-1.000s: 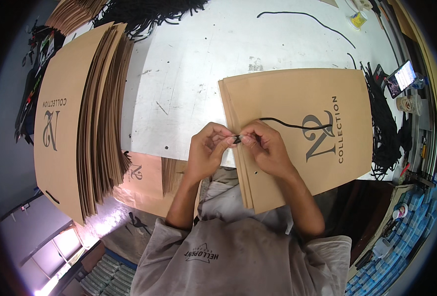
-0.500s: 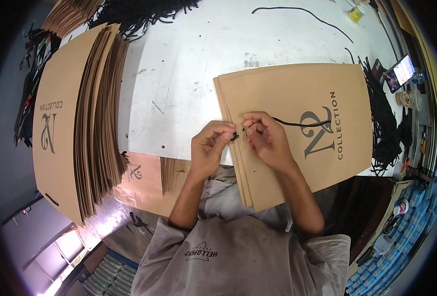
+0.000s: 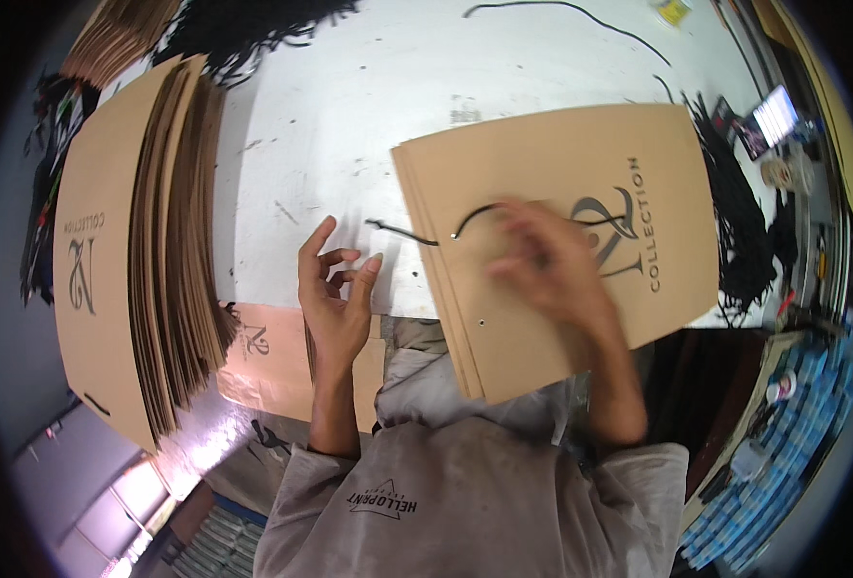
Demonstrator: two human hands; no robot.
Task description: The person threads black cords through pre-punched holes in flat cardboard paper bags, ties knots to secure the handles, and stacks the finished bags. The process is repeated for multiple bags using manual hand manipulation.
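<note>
A flat brown paper bag [image 3: 561,173] lies on top of a small pile of the same bags at the near edge of the white desk [image 3: 349,106], its lower end hanging out over that edge toward the person. A black cord [image 3: 417,234] runs through a hole near the bag's left side: one short end sticks out to the left over the bare desk, the rest arcs to the right across the bag and passes under the right hand [image 3: 547,265]. That hand lies on the middle of the bag, blurred, so whether it pinches the cord cannot be told. The left hand [image 3: 335,299] is just left of the bag at the near edge of the desk, palm showing, fingers loosely curled and apart, holding nothing; the cord's free end is near its fingertips but not touching them.

Along the left edge of the desk stands a thick stack of bags [image 3: 147,250], leaning on edge. A heap of black cords [image 3: 253,19] lies at the far left corner, one loose cord [image 3: 561,12] toward the far edge, and more cords [image 3: 735,222] along the right edge
</note>
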